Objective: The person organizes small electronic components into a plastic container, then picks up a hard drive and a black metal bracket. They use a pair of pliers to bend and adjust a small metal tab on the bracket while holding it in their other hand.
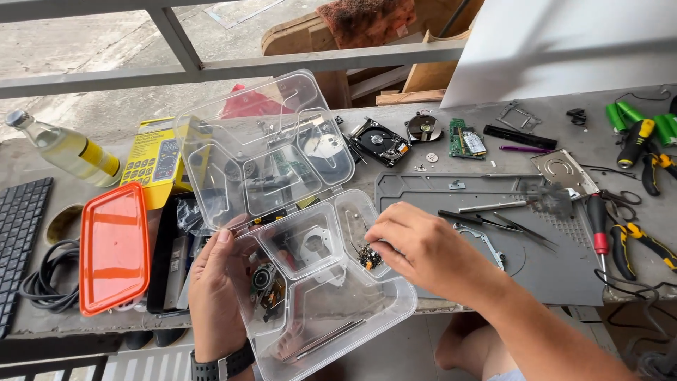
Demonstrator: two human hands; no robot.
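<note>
My left hand holds a clear plastic compartment box from below, its lid swung open upward. My right hand reaches into the box's upper right compartment, fingertips pinched over a small heap of tiny dark screws. Other compartments hold a silver metal plate and small dark parts. Thin metal rods lie in the long front compartment. A black watch sits on my left wrist.
A grey work mat carries tweezers and a metal bracket. An opened hard drive, circuit board, screwdrivers and pliers lie right. An orange lid, yellow box, bottle, keyboard sit left.
</note>
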